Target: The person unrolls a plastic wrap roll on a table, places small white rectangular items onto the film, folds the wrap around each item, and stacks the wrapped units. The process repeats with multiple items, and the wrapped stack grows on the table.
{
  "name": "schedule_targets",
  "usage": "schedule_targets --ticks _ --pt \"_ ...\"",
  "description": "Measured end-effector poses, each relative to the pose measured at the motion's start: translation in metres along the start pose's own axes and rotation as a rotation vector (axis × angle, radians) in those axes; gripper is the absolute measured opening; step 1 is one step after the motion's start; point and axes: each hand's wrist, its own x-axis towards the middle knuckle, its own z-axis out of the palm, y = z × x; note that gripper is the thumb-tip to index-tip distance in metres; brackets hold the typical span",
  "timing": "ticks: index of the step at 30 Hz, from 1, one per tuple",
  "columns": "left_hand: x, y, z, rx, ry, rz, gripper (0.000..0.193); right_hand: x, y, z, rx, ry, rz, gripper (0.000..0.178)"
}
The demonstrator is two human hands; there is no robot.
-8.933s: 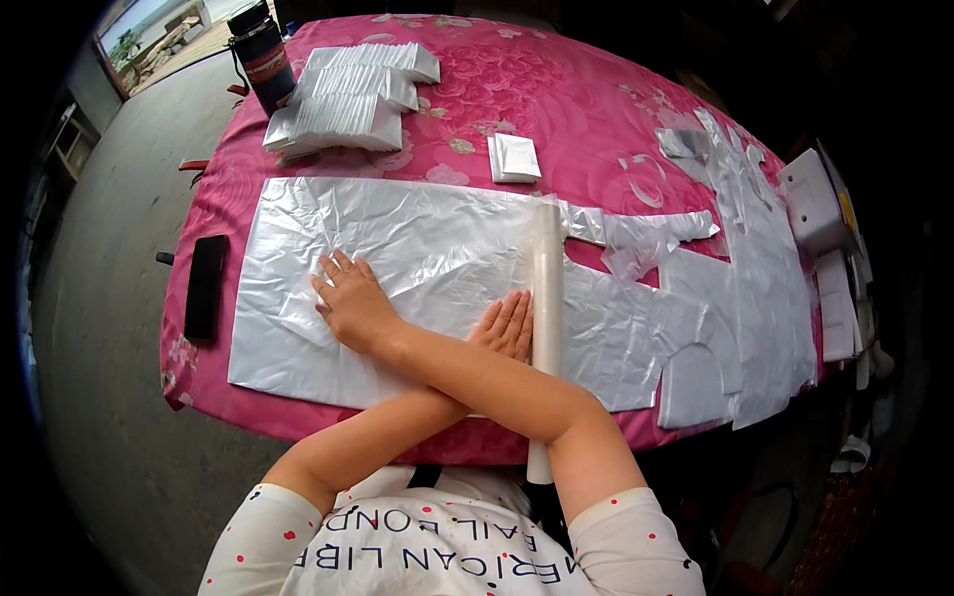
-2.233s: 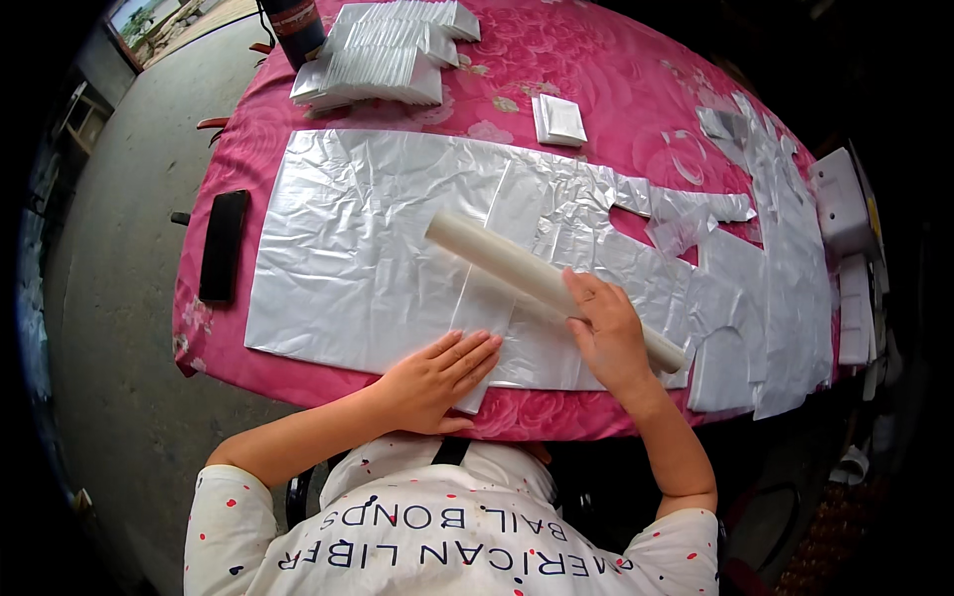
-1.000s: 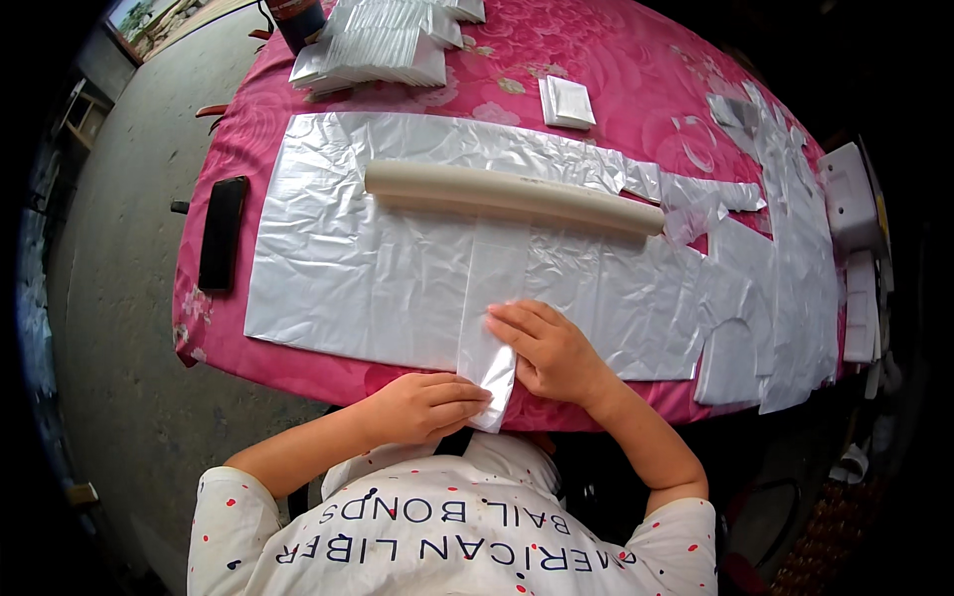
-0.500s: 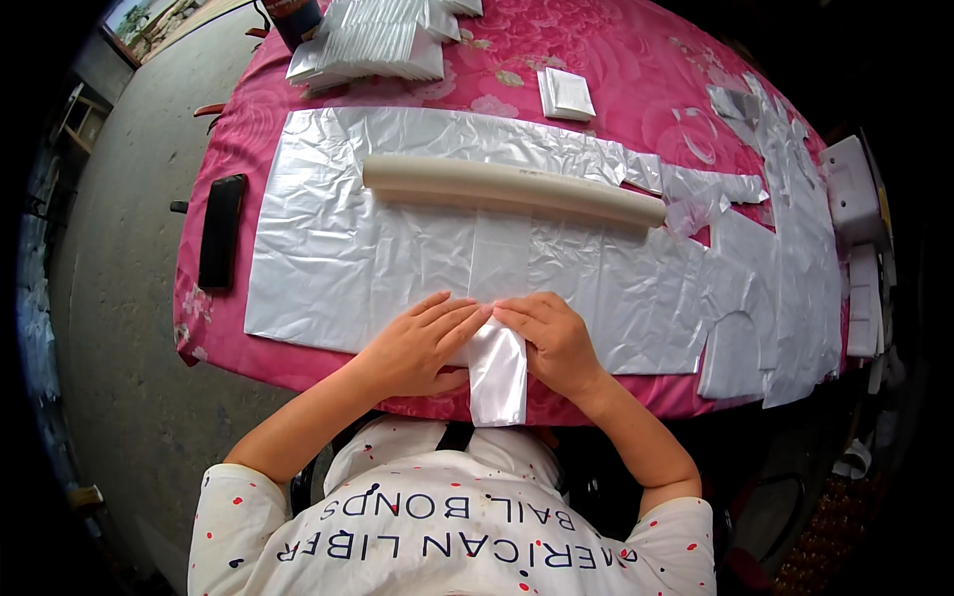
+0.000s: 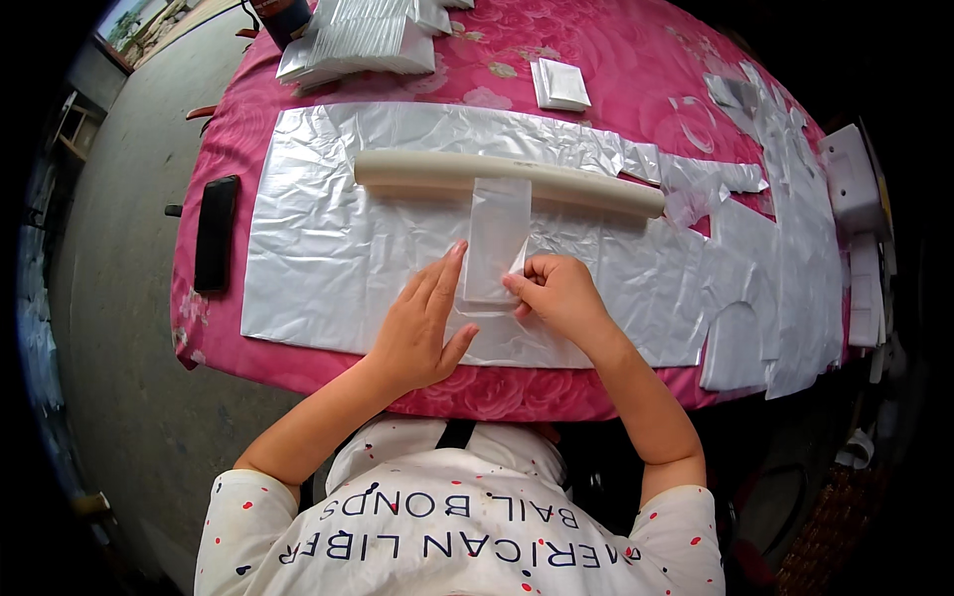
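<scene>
A narrow folded strip of white plastic film (image 5: 497, 233) lies lengthwise in front of me, its far end reaching the pale tube (image 5: 427, 169). My right hand (image 5: 558, 303) pinches the strip's near right edge between thumb and fingers, lifting a small corner of it. On the strip's left side my left hand (image 5: 417, 318) is flat and open, thumb spread, fingertips beside its edge. Beneath both hands spreads a wide, wrinkled silvery-white plastic sheet (image 5: 318, 248). The tube rests across this sheet, beyond my hands.
A black phone (image 5: 216, 233) lies at the table's left. Stacked folded white packets (image 5: 358, 45) stand far left beside a dark container (image 5: 283, 18); a smaller stack (image 5: 559, 84) is at far centre. Loose plastic pieces (image 5: 785, 248) cover the right. Pink floral cloth (image 5: 497, 392) covers the table.
The film strip no longer hangs over the near table edge; it now lies farther forward, toward the tube. My hands have drawn apart, the left opening and the right pinching the strip's edge.
</scene>
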Motion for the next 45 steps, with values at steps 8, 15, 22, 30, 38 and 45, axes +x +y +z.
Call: schedule_targets --ticks 8,15,22,30,38,45 --pt "-0.002 0.015 0.025 0.356 -0.314 -0.067 0.082 0.002 0.004 0.004 -0.046 0.056 -0.001 0.019" --pt "-0.003 0.017 0.027 0.377 -0.274 -0.093 0.081 -0.016 0.017 0.008 -0.516 0.328 -0.382 0.047" --pt "0.013 0.014 0.022 0.375 -0.104 -0.075 0.066 0.005 0.021 -0.012 -0.752 0.056 -0.947 0.057" --pt "0.026 0.001 0.021 0.538 -0.052 0.054 0.043 0.026 0.015 -0.022 -0.618 0.003 -0.918 0.045" --pt "-0.004 0.012 0.004 0.279 -0.098 0.247 0.046 -0.002 0.031 -0.006 -0.658 0.055 -1.080 0.026" --pt "-0.016 0.002 0.005 0.190 -0.160 0.191 0.051 -0.026 0.037 0.004 -0.655 0.071 -1.055 0.025"
